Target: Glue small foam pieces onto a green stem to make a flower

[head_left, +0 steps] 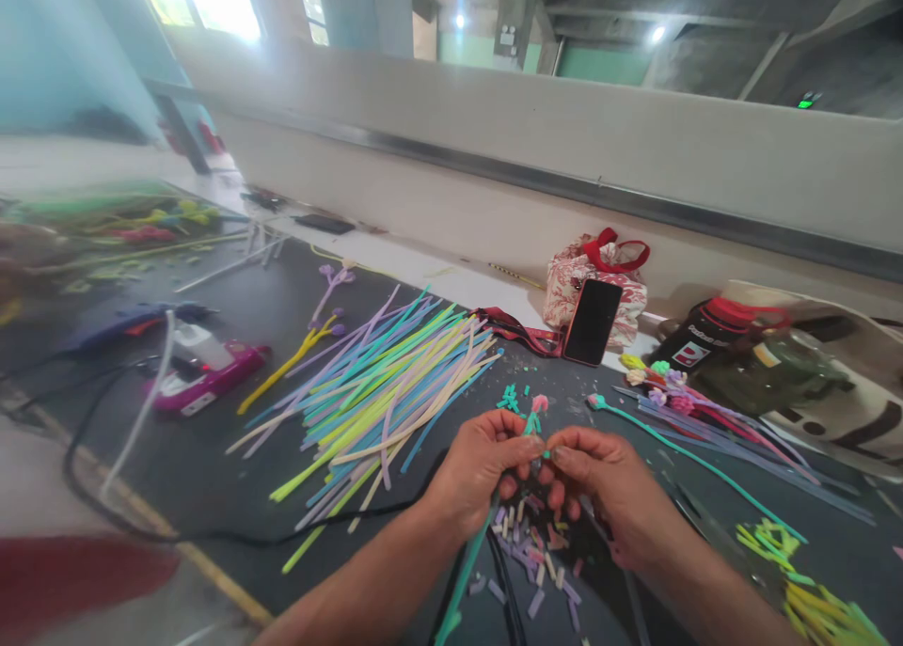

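Observation:
A teal stem (469,571) with a small pink tip (540,403) is held upright near the middle of the view. My left hand (483,463) is closed around it just below the tip. From the right, my right hand (596,472) pinches a tiny teal piece (546,455) against it, fingertips almost touching the left ones. Beneath both hands lie short cut pieces (526,557) in purple, cream and pink. A few small teal pieces (509,398) sit just behind the left hand. Another teal stem (684,449) with a pink and teal end lies to the right.
Long pastel strips (395,373) spread over the dark table left of centre. Further left are a magenta power strip (204,378) and black cables. A phone (593,322) leans on a patterned bag (564,270); a dark bottle (705,331) and finished flower stems (677,392) are at right.

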Demonstrator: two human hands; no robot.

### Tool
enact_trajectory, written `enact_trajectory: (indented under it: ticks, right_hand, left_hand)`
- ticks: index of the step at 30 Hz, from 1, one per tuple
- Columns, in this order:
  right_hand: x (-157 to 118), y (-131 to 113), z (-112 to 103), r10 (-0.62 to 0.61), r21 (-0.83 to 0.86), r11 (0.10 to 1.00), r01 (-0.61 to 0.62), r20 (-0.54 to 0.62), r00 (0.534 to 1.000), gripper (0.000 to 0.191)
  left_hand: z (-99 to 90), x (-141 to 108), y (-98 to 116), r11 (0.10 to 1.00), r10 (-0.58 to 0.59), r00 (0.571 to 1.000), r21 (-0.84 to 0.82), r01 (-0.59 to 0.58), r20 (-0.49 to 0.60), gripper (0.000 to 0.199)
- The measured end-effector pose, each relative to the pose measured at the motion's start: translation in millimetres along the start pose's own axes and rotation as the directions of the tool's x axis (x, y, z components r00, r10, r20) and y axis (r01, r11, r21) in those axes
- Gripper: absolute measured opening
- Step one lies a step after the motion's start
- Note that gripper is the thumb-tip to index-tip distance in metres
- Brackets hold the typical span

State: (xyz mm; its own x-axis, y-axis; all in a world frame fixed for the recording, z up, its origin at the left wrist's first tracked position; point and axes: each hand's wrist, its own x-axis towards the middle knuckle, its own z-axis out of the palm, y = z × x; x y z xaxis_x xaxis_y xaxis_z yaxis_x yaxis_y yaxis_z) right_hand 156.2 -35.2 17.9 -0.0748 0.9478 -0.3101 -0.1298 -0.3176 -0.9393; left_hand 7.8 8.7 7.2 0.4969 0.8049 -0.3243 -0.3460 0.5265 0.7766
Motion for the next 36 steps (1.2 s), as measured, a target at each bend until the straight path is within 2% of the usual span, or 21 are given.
enact_trajectory:
  ticks: [3, 5, 7, 10, 14, 16, 18, 21, 23, 26, 29, 36]
  right_hand:
    - [-1, -10, -2, -0.117, -0.276, 0.956, 0.097, -0.056, 0.992, 0.022]
    - [-2, -17, -4, -0.261, -0.49, 0.843, 0.22, -0.017, 0.965, 0.018]
    - [-3, -21, -4, -0.352, -0.644, 0.704, 0.3, 0.05, 0.935, 0.013]
    - [-5, -22, 0, -0.381, -0.76, 0.569, 0.314, 0.094, 0.92, 0.01]
    - [-7, -20, 5, -0.393, -0.807, 0.507, 0.304, 0.098, 0.914, 0.011]
    - [-6, -17, 4, -0.396, -0.787, 0.546, 0.286, 0.058, 0.916, 0.012]
    - [-6, -14, 2, -0.366, -0.703, 0.674, 0.228, -0.05, 0.929, 0.011]
    - [-6, -11, 0, -0.23, -0.435, 0.893, 0.118, -0.214, 0.949, 0.008]
    - [-6, -9, 1, -0.139, -0.248, 0.966, 0.077, -0.241, 0.961, 0.012]
    - [-6, -6, 5, -0.055, -0.015, 0.998, 0.053, -0.207, 0.977, 0.018]
    - [-3, -1, 8, -0.025, 0.158, 0.986, 0.052, -0.169, 0.985, 0.023]
    - [3, 10, 10, 0.011, 0.248, 0.968, 0.031, -0.169, 0.986, 0.024]
  left_hand:
    - [-1.1, 1, 2, 0.998, 0.035, 0.999, 0.051, -0.033, -0.041, 0.026]
    - [-0.8, 1, 2, 0.997, 0.03, 0.999, 0.077, -0.028, -0.031, 0.026]
    - [0.1, 0, 2, 0.996, 0.019, 1.0, 0.091, -0.018, -0.009, 0.027]
    - [1.3, -1, 0, 0.994, 0.018, 1.0, 0.108, -0.019, 0.006, 0.028]
    - [1.8, 0, -3, 0.996, 0.025, 1.0, 0.09, -0.025, -0.005, 0.027]
    - [2.3, 0, -3, 0.998, 0.018, 1.0, 0.06, -0.019, 0.013, 0.025]
    - [3.2, 0, -2, 1.0, 0.019, 1.0, 0.023, -0.02, 0.018, 0.024]
    - [4.4, 0, -1, 1.0, 0.024, 1.0, -0.015, -0.024, -0.007, 0.026]
    - [4.6, 0, -3, 1.0, 0.008, 1.0, -0.015, -0.008, 0.012, 0.026]
    - [4.1, 0, -6, 1.0, 0.003, 0.999, -0.006, -0.003, 0.038, 0.025]
    - [3.8, 0, -7, 1.0, 0.03, 0.999, -0.004, -0.03, 0.02, 0.024]
    - [3.2, -1, -7, 0.998, 0.051, 0.998, 0.018, -0.052, 0.029, 0.022]
